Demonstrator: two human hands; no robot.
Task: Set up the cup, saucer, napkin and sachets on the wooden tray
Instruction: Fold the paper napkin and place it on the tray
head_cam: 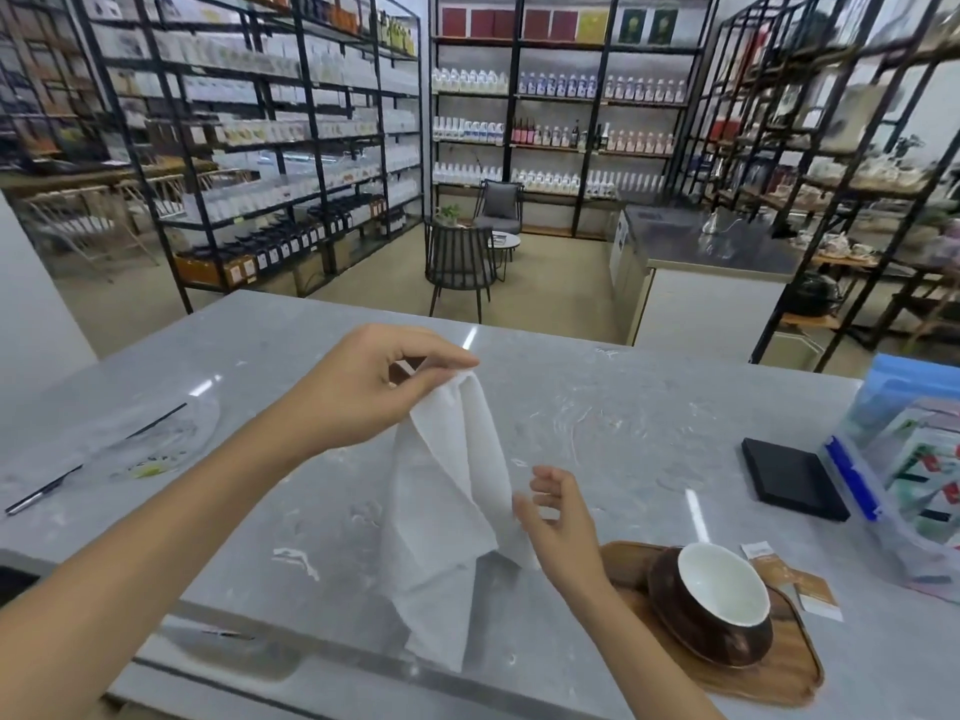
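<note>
Holding: left hand (358, 387) raised above the worktop (597, 407), thumb and forefinger pinching the top corner of a white napkin (447, 517)
Napkin: hangs unfolded in the air, lower edge close over the worktop's near side
Right hand: (558, 522) touches the napkin's right edge about halfway down; fingers (545, 478) loosely curled and a bit spread; whether the thumb grips the cloth, cannot tell
Tray: wooden tray (779, 683) lies on the worktop at lower right, partly behind the right forearm
Cup: cup (722, 584), white inside, brown outside, sits tilted on a dark brown saucer (727, 649) on the tray
Sachets: two brown-and-white sachets (800, 582) lie flat on the worktop, just beside the tray's far right edge, off the tray
Other: black flat box (792, 480) right of centre; clear plastic bag with blue strip (904, 485) at far right; clear plastic sheet (150, 444) and thin dark rod (93, 459) at left
</note>
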